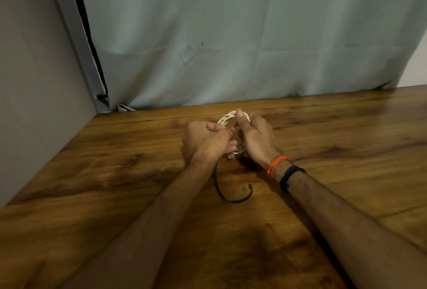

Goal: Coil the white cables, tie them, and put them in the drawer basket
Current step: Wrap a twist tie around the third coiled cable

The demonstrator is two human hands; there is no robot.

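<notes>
A coiled white cable (227, 118) is held upright between both hands just above the wooden table (346, 126). My right hand (256, 137) grips the coil's right side, thumb on top of the loop. My left hand (204, 141) has its fingers curled at the coil's left side and seems to pinch a thin black tie string (233, 200), which trails from under that hand in a loop across the table toward me. A white connector end (231, 156) pokes out below the hands. No drawer basket is in view.
A grey-green curtain (231, 34) hangs behind the table's far edge. A grey wall panel (34, 80) borders the table on the left. Orange threads and a dark band circle my right wrist (285, 170).
</notes>
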